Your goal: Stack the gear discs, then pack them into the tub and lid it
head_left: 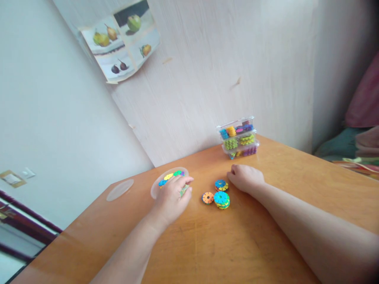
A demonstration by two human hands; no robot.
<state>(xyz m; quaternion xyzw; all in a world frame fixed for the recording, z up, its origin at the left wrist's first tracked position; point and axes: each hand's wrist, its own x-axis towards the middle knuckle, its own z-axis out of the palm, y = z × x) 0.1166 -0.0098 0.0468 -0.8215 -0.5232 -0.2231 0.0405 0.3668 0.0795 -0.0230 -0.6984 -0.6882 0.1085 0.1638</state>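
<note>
Over a round translucent tub (153, 190) of colourful slotted plastic discs (168, 176), my left hand (173, 195) reaches in from the front. Its thumb and index finger are apart; a pale green patch shows between them, and the other fingers are partly hidden. My right hand (246, 177) rests on the table with its fingers curled in, holding nothing that I can see. Just left of it lie small piles of discs: a blue-topped pile (220, 184), an orange-topped pile (207, 198) and a taller light-blue-topped pile (222, 198).
A translucent round lid (120, 190) lies at the left edge of the wooden table (195, 244). Stacked clear boxes (238, 138) with colourful pieces stand at the back by the wall. Fruit pictures (124, 41) hang above. Fabric (364, 94) is at the far right.
</note>
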